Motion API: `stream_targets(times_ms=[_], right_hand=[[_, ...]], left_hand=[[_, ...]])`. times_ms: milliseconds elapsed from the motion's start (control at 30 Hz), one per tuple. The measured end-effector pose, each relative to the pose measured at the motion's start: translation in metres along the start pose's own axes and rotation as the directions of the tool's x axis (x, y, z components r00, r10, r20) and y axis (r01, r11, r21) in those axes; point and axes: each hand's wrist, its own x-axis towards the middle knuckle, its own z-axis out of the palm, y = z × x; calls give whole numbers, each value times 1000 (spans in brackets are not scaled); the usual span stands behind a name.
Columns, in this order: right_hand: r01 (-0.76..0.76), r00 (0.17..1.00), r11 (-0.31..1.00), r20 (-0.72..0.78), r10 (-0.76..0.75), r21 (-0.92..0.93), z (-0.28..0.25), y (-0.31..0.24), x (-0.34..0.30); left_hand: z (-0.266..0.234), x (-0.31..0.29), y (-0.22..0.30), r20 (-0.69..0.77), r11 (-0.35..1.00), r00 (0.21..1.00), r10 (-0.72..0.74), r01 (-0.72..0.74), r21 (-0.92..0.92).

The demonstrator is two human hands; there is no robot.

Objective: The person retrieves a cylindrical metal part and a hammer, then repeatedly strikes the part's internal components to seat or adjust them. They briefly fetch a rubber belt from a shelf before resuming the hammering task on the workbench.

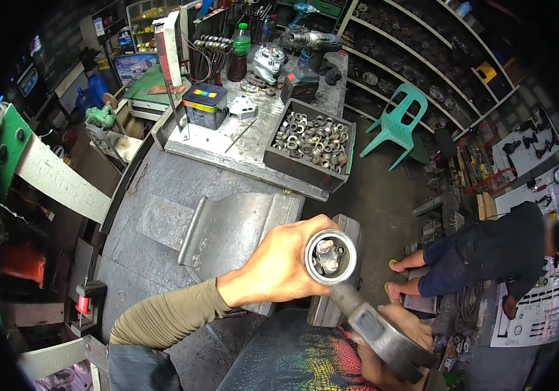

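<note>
My left hand (282, 260) is closed around a round metal housing (329, 258) with its open end up. Copper-coloured contacts and dark fittings show inside its rim. The housing is over the jaws (351, 231) of a large bench vise (234, 225); whether they clamp it is hidden by my hand. My right hand (411, 329) is wrapped round a claw hammer (374, 326), low at the right. The hammer's striking end lies close to the near edge of the housing, its claw pointing toward the lower right. Most of the handle is hidden.
Ahead, a metal workbench (230, 153) bears a box of metal rings (308, 171), a battery (205, 107), a cordless drill (312, 42) and a bottle (240, 49). A green plastic chair (396, 120) stands beyond. At right a person (488, 251) bends over a display board (523, 313).
</note>
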Motion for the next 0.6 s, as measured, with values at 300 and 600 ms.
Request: stream_targets(times_ms=[300,600], right_hand=[[176,983,881,24,-184,-440,9,-3,-4],[211,975,812,57,-215,-544,-11,-8,3]], left_hand=[[7,-3,1,-43,999,998,-34,33,-37],[7,-4,0,-90,998,994,57,-60,-36]])
